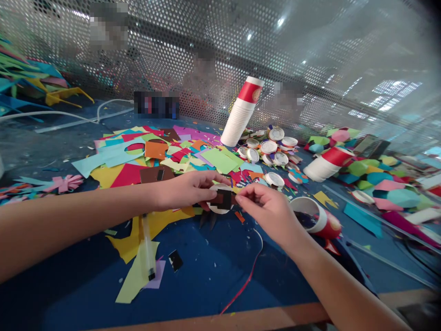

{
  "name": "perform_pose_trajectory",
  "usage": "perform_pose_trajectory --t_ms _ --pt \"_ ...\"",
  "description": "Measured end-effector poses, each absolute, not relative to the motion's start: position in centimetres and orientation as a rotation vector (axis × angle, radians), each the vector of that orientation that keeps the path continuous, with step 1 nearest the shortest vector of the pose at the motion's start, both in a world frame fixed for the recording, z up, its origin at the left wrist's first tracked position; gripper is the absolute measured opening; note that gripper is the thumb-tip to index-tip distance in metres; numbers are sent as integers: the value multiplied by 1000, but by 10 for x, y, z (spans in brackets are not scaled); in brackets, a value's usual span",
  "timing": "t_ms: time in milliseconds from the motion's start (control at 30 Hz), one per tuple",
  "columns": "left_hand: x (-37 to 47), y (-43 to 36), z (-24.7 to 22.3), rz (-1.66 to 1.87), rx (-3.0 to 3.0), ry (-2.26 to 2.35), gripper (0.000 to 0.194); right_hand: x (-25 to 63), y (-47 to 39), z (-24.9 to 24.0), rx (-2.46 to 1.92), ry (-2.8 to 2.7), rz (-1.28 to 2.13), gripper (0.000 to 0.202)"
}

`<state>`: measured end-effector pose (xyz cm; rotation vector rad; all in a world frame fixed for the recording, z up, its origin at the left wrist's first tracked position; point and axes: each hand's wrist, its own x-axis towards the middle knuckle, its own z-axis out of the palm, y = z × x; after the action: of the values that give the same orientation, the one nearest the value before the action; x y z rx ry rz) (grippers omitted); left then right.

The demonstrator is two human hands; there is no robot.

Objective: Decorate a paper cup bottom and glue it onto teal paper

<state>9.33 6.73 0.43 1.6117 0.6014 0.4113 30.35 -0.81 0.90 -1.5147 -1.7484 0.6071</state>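
The disc (220,211) is near the middle of the tabletop (89,294), between the two hands. Fingers of the left hand (188,188) are clamped on its left side, some of them partly hidden behind it. A black square (224,199) and a brown strip (215,199) cover much of its face. The right hand (267,207) has thumb and forefinger together on the strip's right end, covering the tip; its other fingers curl in and are hard to tell apart. Dark pointed shapes just on the near side of the disc are too dim to identify.

The left forearm hides the pen's (148,250) far end and part of the paper pile (165,151); both arms are cut off by the frame. On the right lies a tipped cup (320,220), its contents too dark to make out. Far off, figures behind the mesh (155,59) are blurred.
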Motion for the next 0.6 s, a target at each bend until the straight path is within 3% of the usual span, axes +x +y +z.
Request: perform_pose_trajectory --t_ms 167,300,600 --pt "95 65 4 399 1507 545 51 307 -13 9 -1400 -1730 585 14" --pt "96 64 4 372 1470 510 45 312 -17 10 -1211 -1864 342 3" --pt "90 70 9 383 1424 479 49 321 -10 10 -1058 -2103 85 9"
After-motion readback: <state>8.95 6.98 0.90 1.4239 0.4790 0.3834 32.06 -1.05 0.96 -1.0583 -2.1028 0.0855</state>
